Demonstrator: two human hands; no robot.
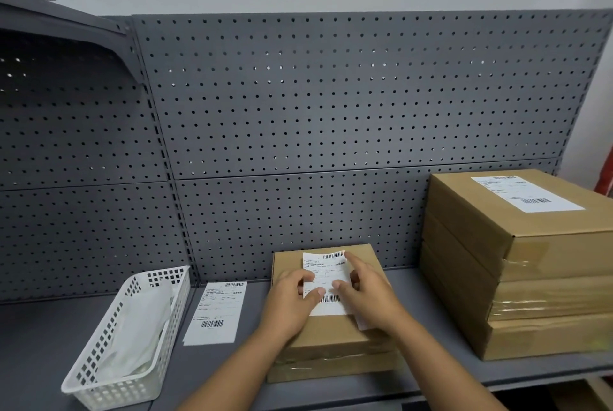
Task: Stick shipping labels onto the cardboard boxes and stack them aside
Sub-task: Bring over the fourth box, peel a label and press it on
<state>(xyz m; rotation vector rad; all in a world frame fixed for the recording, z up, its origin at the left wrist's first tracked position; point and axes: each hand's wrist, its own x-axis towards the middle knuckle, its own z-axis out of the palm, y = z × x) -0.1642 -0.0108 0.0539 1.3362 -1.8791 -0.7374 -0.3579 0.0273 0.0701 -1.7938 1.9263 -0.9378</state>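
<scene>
A cardboard box (335,334) sits at the near middle of the grey shelf (43,344), in front of the pegboard back wall (331,95). It seems to lie on a second box of the same size. A shipping label (326,281) lies on its top, nearer the far edge.

Both hands rest on this label and grip nothing. The left hand (292,298) lies over the label's left edge with its thumb on the paper. The right hand (368,294) lies over the right edge, fingers spread, the forefinger reaching to the far right corner. A white scrap of paper (361,324) shows under the right hand; whether the hand holds it cannot be told.

To the right stands a stack of boxes (530,278), the top one already bearing a label (527,193). Left of the middle box a spare label (215,313) lies flat on the shelf. Further left is a white basket (99,384) with crumpled white sheets (142,327) inside.
</scene>
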